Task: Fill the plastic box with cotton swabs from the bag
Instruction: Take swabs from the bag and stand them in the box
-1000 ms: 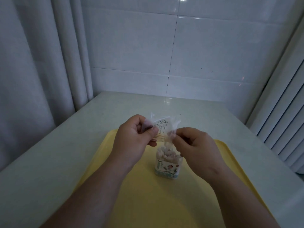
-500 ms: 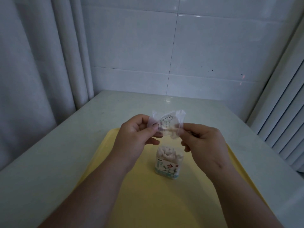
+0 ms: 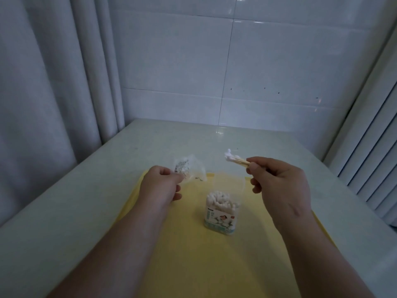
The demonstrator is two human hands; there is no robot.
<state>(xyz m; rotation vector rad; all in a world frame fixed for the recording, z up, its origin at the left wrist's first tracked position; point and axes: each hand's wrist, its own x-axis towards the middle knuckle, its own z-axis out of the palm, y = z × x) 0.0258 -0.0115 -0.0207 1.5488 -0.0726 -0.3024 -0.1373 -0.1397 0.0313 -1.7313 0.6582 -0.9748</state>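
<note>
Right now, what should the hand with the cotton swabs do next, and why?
Probably bring the right hand down over the plastic box and slide its bundle of cotton swabs in. The swabs are out of the bag, which the left hand holds aside, and the box stands on the yellow tray just below, its top seemingly open, with swabs already inside.

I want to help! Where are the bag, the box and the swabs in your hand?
bag point(image 3: 193, 171), head view, clear crumpled middle.
plastic box point(image 3: 220, 219), head view, printed label.
cotton swabs point(image 3: 240, 161), head view, wooden sticks.
</note>
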